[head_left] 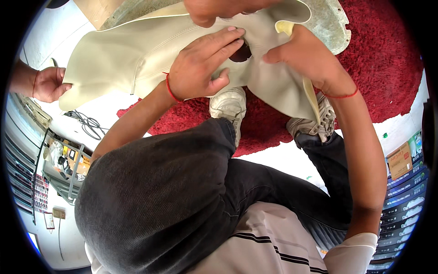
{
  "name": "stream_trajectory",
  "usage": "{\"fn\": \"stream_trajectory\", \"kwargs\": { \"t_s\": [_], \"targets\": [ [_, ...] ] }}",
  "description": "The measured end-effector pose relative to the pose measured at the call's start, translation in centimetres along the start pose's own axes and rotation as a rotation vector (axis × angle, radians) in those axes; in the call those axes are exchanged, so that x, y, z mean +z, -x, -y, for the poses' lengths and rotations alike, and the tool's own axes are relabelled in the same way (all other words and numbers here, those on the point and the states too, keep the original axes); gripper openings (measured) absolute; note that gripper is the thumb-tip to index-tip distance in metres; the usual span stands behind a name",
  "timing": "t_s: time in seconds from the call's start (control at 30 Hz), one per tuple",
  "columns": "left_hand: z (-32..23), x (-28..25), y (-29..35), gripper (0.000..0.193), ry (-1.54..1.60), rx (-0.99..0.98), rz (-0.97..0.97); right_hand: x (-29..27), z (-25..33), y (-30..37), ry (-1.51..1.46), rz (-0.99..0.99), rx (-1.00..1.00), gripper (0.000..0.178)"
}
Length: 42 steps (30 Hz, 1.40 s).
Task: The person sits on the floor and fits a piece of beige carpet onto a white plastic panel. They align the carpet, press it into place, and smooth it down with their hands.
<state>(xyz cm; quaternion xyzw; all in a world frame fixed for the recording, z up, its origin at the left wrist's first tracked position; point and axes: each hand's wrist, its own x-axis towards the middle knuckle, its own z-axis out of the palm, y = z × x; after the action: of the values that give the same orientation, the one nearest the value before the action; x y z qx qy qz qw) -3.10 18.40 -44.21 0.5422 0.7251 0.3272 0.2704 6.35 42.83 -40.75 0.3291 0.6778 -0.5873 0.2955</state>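
Observation:
A beige stitched leather-like cover with pale yellow backing is stretched across in front of me. Near its middle is a dark round hole. My left hand, a red cord at its wrist, rests beside that hole with its fingers stretched out flat on the cover. At the cover's right part, my right hand has thumb and fingers closed on the folded material. Its fingertips are hidden behind the fold. Another person's hand pinches the cover's left end. At the top, a further hand presses near the upper edge.
Under the cover lies a red shaggy rug. A mottled grey-green panel shows behind it. My shoes stand beneath. A black cable coils on the white floor at left, near a metal rack. Stacked boxes stand right.

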Motion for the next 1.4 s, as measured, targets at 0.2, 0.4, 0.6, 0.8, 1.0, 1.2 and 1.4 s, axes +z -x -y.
{"fn": "stream_trajectory", "kwargs": {
  "t_s": [0.2, 0.4, 0.6, 0.8, 1.0, 1.2, 1.4],
  "targets": [
    [0.0, -0.3, -0.2, 0.061, -0.058, 0.021, 0.007, -0.9, 0.4, -1.5, -0.13, 0.018, 0.127, 0.014],
    [-0.2, -0.3, -0.3, 0.06, -0.102, 0.028, 0.013, -0.6, -0.3, -1.3, -0.185, -0.005, 0.075, 0.024],
    [0.1, -0.3, -0.3, 0.059, -0.11, 0.037, 0.039, -1.3, -0.9, -2.1, 0.249, -0.029, 0.014, 0.028],
    [-0.5, -0.1, -0.4, 0.064, -0.083, 0.002, 0.045, -1.6, -1.5, -1.9, -0.154, 0.169, 0.2, 0.037],
    [-1.0, 0.3, -0.9, 0.053, -0.014, 0.006, -0.012, -0.4, -0.3, -0.8, -0.457, 0.057, 0.196, 0.034],
    [-0.7, 0.3, -0.8, 0.037, -0.009, 0.012, -0.042, -0.4, -1.1, -0.8, -0.467, 0.062, 0.121, 0.028],
    [-1.1, 0.7, -1.0, 0.032, -0.109, -0.04, -0.045, -0.6, -1.4, -1.3, -0.403, 0.056, 0.148, 0.021]
  ]
}}
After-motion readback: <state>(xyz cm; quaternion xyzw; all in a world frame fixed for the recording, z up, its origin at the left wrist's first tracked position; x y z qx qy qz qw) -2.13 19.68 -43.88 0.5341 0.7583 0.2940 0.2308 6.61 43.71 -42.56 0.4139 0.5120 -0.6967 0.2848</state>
